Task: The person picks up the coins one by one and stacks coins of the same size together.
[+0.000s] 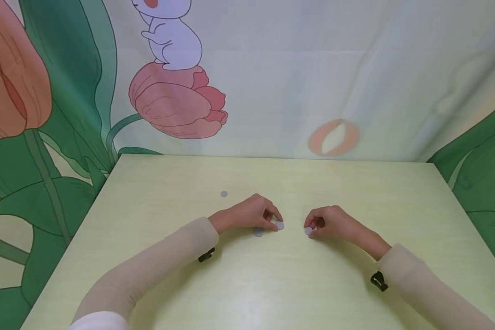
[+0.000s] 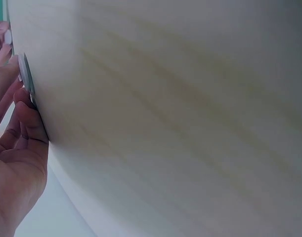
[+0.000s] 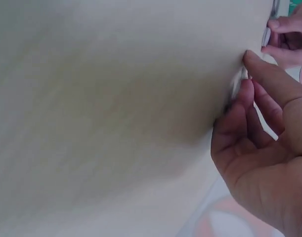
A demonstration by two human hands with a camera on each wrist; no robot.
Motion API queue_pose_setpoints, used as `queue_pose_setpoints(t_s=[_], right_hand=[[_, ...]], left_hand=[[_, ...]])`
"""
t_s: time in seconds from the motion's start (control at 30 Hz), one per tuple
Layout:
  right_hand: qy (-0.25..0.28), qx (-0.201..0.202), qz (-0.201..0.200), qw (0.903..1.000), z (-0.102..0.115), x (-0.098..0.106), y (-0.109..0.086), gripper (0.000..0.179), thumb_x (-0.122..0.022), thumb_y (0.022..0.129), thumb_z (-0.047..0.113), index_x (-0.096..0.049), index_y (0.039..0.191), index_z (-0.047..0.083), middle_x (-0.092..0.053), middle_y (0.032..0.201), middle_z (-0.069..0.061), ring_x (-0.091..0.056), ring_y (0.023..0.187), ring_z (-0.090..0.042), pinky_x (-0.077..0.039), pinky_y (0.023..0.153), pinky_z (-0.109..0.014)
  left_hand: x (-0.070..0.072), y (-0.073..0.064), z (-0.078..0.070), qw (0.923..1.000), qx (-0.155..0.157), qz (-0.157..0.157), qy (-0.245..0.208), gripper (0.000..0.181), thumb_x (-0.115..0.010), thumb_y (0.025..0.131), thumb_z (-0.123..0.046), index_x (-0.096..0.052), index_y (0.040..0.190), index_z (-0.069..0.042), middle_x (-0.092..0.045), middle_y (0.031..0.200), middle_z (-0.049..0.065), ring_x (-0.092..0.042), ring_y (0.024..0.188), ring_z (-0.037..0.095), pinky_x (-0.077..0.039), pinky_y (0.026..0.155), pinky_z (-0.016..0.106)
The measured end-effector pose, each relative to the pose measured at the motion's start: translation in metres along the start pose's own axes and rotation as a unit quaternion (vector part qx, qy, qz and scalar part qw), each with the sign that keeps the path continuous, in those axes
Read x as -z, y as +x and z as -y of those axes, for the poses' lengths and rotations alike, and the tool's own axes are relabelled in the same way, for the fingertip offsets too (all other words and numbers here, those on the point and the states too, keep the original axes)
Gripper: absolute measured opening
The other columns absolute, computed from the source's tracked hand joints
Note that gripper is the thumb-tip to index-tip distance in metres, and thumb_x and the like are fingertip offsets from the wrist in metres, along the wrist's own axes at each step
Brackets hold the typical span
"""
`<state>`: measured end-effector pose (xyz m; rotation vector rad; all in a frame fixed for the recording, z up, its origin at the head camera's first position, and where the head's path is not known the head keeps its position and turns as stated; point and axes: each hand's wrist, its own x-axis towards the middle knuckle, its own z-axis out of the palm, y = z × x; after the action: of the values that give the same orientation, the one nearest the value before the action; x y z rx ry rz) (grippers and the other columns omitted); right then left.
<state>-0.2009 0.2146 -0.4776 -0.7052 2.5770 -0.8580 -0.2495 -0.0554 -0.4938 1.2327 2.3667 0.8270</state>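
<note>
Over the middle of the table, my left hand [image 1: 257, 213] pinches a small whitish round disc [image 1: 279, 225] between thumb and fingers, low against the tabletop. A short gap to the right, my right hand [image 1: 332, 223] pinches a similar disc [image 1: 308, 230], which stands tilted up in the head view. In the right wrist view this second disc [image 3: 236, 85] shows edge-on, partly hidden by the fingers. Under the left hand lies a third disc [image 1: 258, 232], just left of the thumb tip. Another disc [image 1: 224, 194] lies flat farther back, beyond the left wrist.
The pale yellow table [image 1: 247, 284] reaches back to a curtain [image 1: 272, 82] printed with tulips, leaves and a white animal. Dark straps [image 1: 206, 255] show under both beige sleeves [image 1: 156, 256].
</note>
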Motion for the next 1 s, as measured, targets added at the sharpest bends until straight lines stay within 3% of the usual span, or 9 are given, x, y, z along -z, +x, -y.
queue_pose_setpoints(t_s=[0.3, 0.5, 0.57, 0.67, 0.83, 0.9, 1.0], right_hand=[[0.012, -0.003, -0.014, 0.9998, 0.002, -0.002, -0.002, 0.020, -0.079, 0.077, 0.016, -0.069, 0.094, 0.014, -0.061, 0.083, 0.000, -0.052, 0.073, -0.013, -0.044, 0.065, -0.023], [0.009, 0.017, -0.019, 0.9996, -0.004, -0.003, -0.003, 0.023, -0.079, 0.077, 0.016, -0.067, 0.098, 0.015, -0.061, 0.084, 0.001, -0.053, 0.073, -0.011, -0.046, 0.066, -0.022], [0.009, 0.028, -0.022, 0.9993, -0.005, -0.003, -0.003, 0.023, -0.078, 0.078, 0.015, -0.068, 0.098, 0.014, -0.061, 0.085, 0.001, -0.052, 0.072, -0.011, -0.046, 0.066, -0.022], [0.003, 0.045, -0.030, 0.9985, -0.005, -0.005, -0.002, 0.022, -0.077, 0.078, 0.015, -0.069, 0.098, 0.014, -0.060, 0.084, 0.001, -0.051, 0.072, -0.011, -0.045, 0.065, -0.021], [-0.008, 0.039, -0.045, 0.9982, -0.010, -0.006, -0.002, 0.019, -0.078, 0.078, 0.019, -0.070, 0.095, 0.019, -0.058, 0.081, 0.008, -0.050, 0.070, -0.008, -0.044, 0.063, -0.021], [-0.010, 0.032, -0.048, 0.9983, -0.012, -0.007, -0.003, 0.018, -0.079, 0.077, 0.020, -0.070, 0.093, 0.020, -0.058, 0.080, 0.009, -0.050, 0.069, -0.008, -0.044, 0.062, -0.021], [-0.015, 0.032, -0.051, 0.9981, -0.014, -0.008, -0.003, 0.018, -0.079, 0.077, 0.020, -0.070, 0.092, 0.021, -0.057, 0.079, 0.010, -0.049, 0.068, -0.008, -0.044, 0.062, -0.021]], left_hand=[[0.003, -0.002, -0.001, 1.0000, 0.008, 0.002, 0.000, 0.025, -0.077, 0.079, -0.028, -0.073, 0.101, -0.017, -0.058, 0.066, -0.007, -0.051, 0.060, 0.006, -0.041, 0.056, 0.019], [0.007, -0.011, 0.001, 0.9992, 0.019, -0.003, -0.033, 0.034, -0.077, 0.080, -0.027, -0.071, 0.112, -0.017, -0.060, 0.072, -0.005, -0.052, 0.066, 0.007, -0.043, 0.060, 0.020], [0.013, -0.019, 0.006, 0.9985, 0.036, -0.024, -0.036, 0.034, -0.075, 0.081, -0.026, -0.070, 0.114, -0.017, -0.060, 0.074, -0.004, -0.052, 0.068, 0.008, -0.044, 0.062, 0.021], [0.031, -0.036, 0.019, 0.9931, 0.080, -0.082, -0.024, 0.032, -0.074, 0.083, -0.021, -0.070, 0.114, -0.014, -0.059, 0.075, -0.002, -0.050, 0.069, 0.011, -0.043, 0.063, 0.022], [0.060, -0.071, 0.049, 0.9697, 0.171, -0.175, -0.001, 0.032, -0.076, 0.080, -0.016, -0.070, 0.112, -0.010, -0.057, 0.074, 0.000, -0.049, 0.068, 0.015, -0.042, 0.061, 0.026], [0.066, -0.081, 0.059, 0.9624, 0.195, -0.188, -0.002, 0.034, -0.077, 0.079, -0.016, -0.070, 0.111, -0.010, -0.057, 0.074, 0.001, -0.049, 0.069, 0.016, -0.042, 0.061, 0.027], [0.068, -0.091, 0.071, 0.9593, 0.209, -0.190, -0.012, 0.035, -0.078, 0.078, -0.017, -0.071, 0.110, -0.008, -0.058, 0.075, 0.002, -0.049, 0.070, 0.017, -0.042, 0.061, 0.027]])
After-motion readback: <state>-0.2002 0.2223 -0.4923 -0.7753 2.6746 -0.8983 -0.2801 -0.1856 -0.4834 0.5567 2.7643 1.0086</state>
